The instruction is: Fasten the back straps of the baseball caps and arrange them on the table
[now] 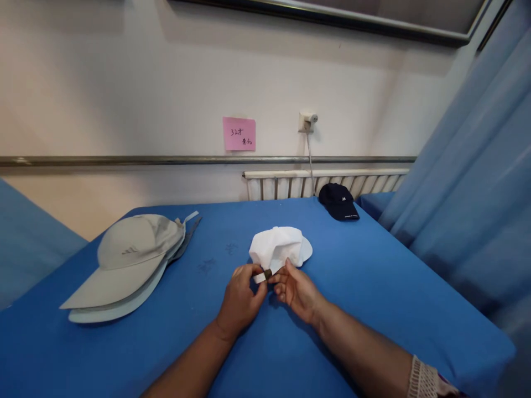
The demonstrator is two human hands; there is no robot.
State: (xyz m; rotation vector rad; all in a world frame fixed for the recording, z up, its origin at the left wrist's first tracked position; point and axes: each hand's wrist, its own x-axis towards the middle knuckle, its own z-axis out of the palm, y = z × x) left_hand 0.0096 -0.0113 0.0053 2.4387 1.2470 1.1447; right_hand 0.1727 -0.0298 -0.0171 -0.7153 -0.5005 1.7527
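A white cap [276,243] rests on the blue-covered table in front of me, its brim pointing right and its back strap toward me. My left hand [241,296] pinches the strap [259,277] beside a small dark buckle [267,273]. On the other side of the buckle, my right hand [299,290] is closed on the strap's edge where it meets the cap, with the thumb up against the fabric. The fingers partly cover the strap, so how it runs through the buckle is hidden.
Stacked light grey caps [128,254] lie at the left of the blue table [373,309]. A navy cap [338,200] sits at the far right edge. Behind are a radiator [282,185], a wall rail [174,160] and a plugged-in cable [310,155]. A blue curtain [468,166] hangs at right.
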